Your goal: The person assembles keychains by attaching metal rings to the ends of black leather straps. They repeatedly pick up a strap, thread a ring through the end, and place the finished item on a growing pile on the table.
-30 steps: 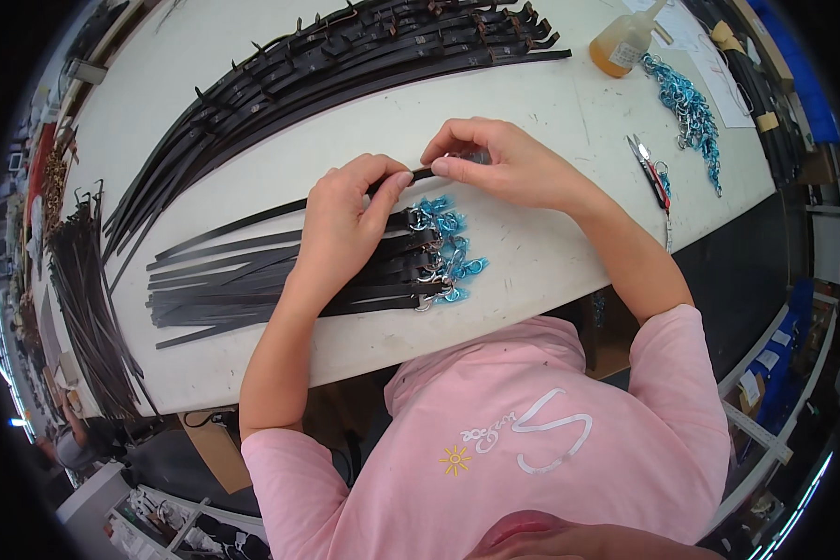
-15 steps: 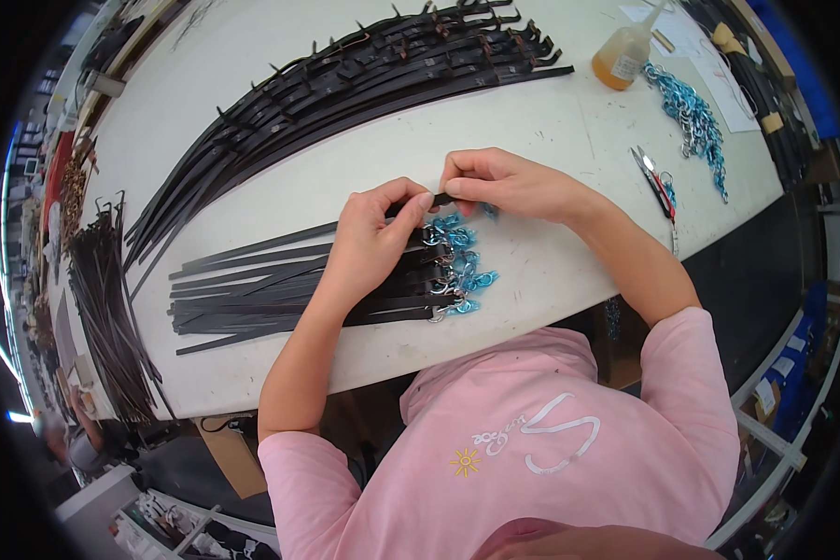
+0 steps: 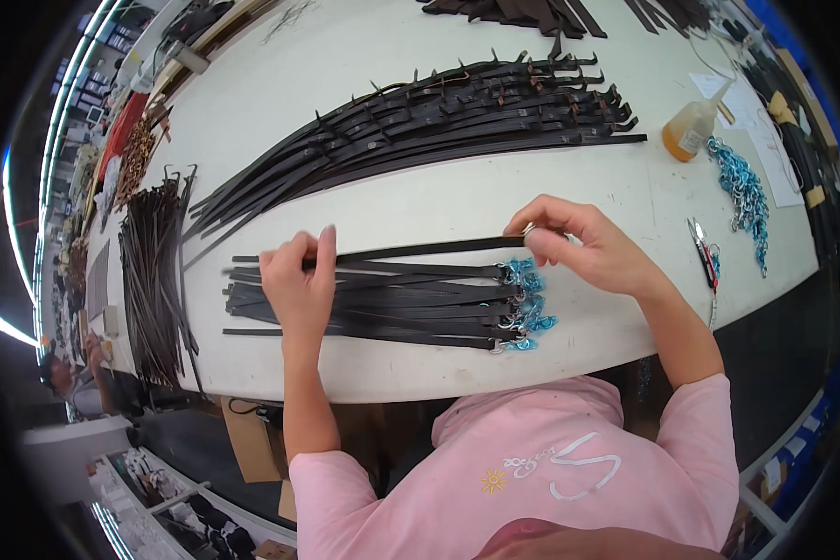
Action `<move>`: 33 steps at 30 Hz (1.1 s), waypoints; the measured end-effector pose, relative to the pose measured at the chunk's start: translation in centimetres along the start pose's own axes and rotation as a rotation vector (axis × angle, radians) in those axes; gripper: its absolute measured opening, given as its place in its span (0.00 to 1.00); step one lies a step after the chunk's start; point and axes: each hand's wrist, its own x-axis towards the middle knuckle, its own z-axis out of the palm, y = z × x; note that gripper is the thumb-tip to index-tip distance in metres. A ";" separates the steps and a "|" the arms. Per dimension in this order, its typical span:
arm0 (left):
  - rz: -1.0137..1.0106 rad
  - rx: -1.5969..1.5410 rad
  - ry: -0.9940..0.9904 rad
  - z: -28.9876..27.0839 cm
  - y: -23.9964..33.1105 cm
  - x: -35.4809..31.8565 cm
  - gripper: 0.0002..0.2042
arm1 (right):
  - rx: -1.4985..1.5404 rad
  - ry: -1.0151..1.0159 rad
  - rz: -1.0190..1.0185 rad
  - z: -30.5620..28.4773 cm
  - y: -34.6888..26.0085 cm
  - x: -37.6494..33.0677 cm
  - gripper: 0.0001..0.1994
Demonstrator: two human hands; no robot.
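Note:
A black strap (image 3: 420, 249) is stretched between my two hands, just above the near part of the white table. My left hand (image 3: 301, 280) is closed around it toward its left end, thumb pointing up. My right hand (image 3: 569, 238) pinches its right end, where a bit of silvery metal shows at the fingertips. Below lies a row of similar black straps (image 3: 392, 303), side by side. Silvery rings and light blue chains (image 3: 530, 303) are attached at their right ends.
Farther back lies a large bundle of black straps (image 3: 420, 121); another bundle (image 3: 154, 280) hangs over the left edge. At right are a bottle of amber liquid (image 3: 689, 131), a pile of blue chains (image 3: 742, 201) and red-handled snips (image 3: 703, 252). A person (image 3: 89, 378) is far left.
My hands were close together at the strap's right end. The left hand has slid left along it and the right has drawn apart, pulling it straight. The view has shifted.

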 end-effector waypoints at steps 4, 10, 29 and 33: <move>0.005 0.123 -0.178 1.4 -2.4 -4.9 0.18 | -0.365 -0.165 -0.085 1.0 0.7 -0.4 0.13; -0.188 -0.177 -0.266 0.7 -3.8 1.1 0.10 | -0.073 -0.009 0.092 -0.1 0.8 0.7 0.11; -0.047 -0.652 -0.424 5.0 0.4 5.3 0.08 | -0.323 1.005 -0.083 -10.6 3.6 -3.5 0.14; 0.020 -0.595 -0.673 3.7 6.7 2.5 0.12 | -0.719 1.495 0.230 -18.5 5.6 -9.0 0.14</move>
